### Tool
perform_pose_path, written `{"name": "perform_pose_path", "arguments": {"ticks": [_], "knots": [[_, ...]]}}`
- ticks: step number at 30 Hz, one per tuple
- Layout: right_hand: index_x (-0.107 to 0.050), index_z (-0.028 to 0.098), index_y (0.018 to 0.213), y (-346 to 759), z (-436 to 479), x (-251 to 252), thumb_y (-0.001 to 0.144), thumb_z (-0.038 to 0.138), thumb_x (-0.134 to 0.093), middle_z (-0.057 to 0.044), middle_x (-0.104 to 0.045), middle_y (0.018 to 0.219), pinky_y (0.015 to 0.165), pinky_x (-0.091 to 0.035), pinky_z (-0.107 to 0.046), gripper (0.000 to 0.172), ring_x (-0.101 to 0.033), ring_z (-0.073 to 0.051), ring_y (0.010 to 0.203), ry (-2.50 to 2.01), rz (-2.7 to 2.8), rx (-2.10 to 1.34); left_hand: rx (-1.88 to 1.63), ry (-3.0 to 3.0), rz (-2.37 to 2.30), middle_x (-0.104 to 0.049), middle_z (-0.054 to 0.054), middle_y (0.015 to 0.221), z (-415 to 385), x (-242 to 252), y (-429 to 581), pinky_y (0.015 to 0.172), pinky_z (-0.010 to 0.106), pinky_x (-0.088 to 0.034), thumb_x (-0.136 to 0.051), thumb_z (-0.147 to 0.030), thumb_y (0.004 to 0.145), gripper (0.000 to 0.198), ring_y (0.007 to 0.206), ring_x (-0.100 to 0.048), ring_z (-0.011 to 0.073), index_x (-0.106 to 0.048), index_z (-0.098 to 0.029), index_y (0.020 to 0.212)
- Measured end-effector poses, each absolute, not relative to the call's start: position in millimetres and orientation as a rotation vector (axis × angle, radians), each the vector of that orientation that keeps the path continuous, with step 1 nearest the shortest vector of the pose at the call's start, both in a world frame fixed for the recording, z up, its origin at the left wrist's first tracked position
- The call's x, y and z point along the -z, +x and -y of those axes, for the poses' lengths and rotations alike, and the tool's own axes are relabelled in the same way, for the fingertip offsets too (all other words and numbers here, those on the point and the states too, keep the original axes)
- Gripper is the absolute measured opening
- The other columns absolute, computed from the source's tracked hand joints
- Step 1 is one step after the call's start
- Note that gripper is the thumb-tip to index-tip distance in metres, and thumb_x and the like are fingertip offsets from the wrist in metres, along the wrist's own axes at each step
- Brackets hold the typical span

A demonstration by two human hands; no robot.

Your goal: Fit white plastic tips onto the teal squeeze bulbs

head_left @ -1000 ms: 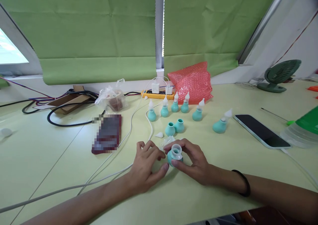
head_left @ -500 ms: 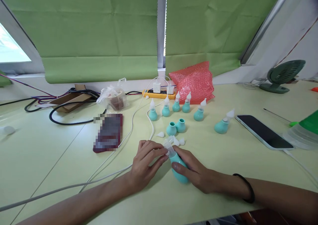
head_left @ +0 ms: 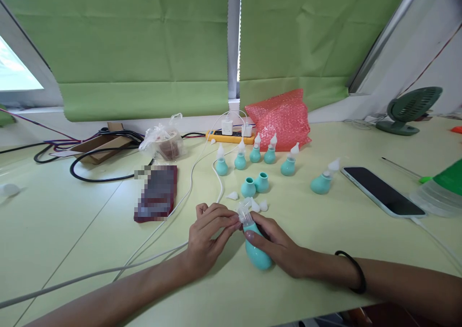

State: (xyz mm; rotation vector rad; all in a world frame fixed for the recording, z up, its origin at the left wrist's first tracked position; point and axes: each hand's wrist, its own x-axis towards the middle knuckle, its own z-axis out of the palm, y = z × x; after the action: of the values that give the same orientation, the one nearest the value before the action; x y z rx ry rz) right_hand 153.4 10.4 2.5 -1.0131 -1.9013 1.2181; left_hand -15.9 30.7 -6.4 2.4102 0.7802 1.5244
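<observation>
My right hand [head_left: 283, 247] is wrapped round the teal bulb [head_left: 259, 256] of a nasal aspirator, tilted with its neck up and to the left. At the top of that bulb sits a clear plastic connector [head_left: 245, 215]. The fingertips of my left hand [head_left: 207, 235] are pinched against the connector's left side; what lies between them is partly hidden. Just behind are loose white nozzle tips [head_left: 255, 205] and two open teal bulbs [head_left: 249, 187]. Farther back stand several aspirators [head_left: 240, 160] with tips fitted, and one leans at the right [head_left: 321, 183].
A dark red phone [head_left: 157, 192] and white cables [head_left: 144, 262] lie left. At the back are an orange power strip [head_left: 216, 137], pink bubble wrap [head_left: 279, 120] and a bagged tape roll [head_left: 169, 146]. Right are another phone [head_left: 382, 191], a screwdriver [head_left: 402, 167] and a fan [head_left: 411, 108].
The held aspirator has turned slightly more upright, its bulb shifting a little left and down. My left hand has moved slightly left, its fingertips still at the connector.
</observation>
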Motion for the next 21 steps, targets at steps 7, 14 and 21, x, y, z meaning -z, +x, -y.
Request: {"name": "perform_pose_path", "arguments": {"ticks": [7,14,21], "knots": [[-0.044,0.018,0.082,154.2,-12.3,1.6,0.083,0.041,-0.036,0.001,-0.043,0.072,0.060,-0.037,-0.022,0.025,-0.040,-0.012,0.068,-1.070,1.871,-1.134,-1.458,2.372,-0.859,-0.062,0.001,0.067,-32.2,4.6,-15.8,0.063,0.032,-0.033,-0.056,-0.005,0.073,0.014,0.065,-0.049,0.0143,-0.055,-0.017,0.079],[-0.044,0.017,0.079,154.4,-13.8,1.9,0.084,0.039,-0.037,0.001,-0.042,0.071,0.058,-0.035,-0.021,0.023,-0.038,-0.011,0.065,-1.058,1.904,-1.114,-1.486,2.402,-0.874,-0.060,0.001,0.068,-34.9,7.4,-17.0,0.062,0.031,-0.033,-0.059,-0.007,0.071,0.016,0.066,-0.047,0.0141,-0.058,-0.018,0.083],[-0.040,0.017,0.074,153.1,-11.9,-0.9,0.083,0.035,-0.039,0.002,-0.039,0.067,0.057,-0.034,-0.022,0.020,-0.035,-0.010,0.061,-1.066,1.987,-1.018,-1.491,2.374,-0.856,-0.058,0.003,0.070,-35.5,9.0,-17.2,0.061,0.032,-0.037,-0.058,-0.007,0.071,0.013,0.069,-0.045,0.0156,-0.059,-0.018,0.078]]}}
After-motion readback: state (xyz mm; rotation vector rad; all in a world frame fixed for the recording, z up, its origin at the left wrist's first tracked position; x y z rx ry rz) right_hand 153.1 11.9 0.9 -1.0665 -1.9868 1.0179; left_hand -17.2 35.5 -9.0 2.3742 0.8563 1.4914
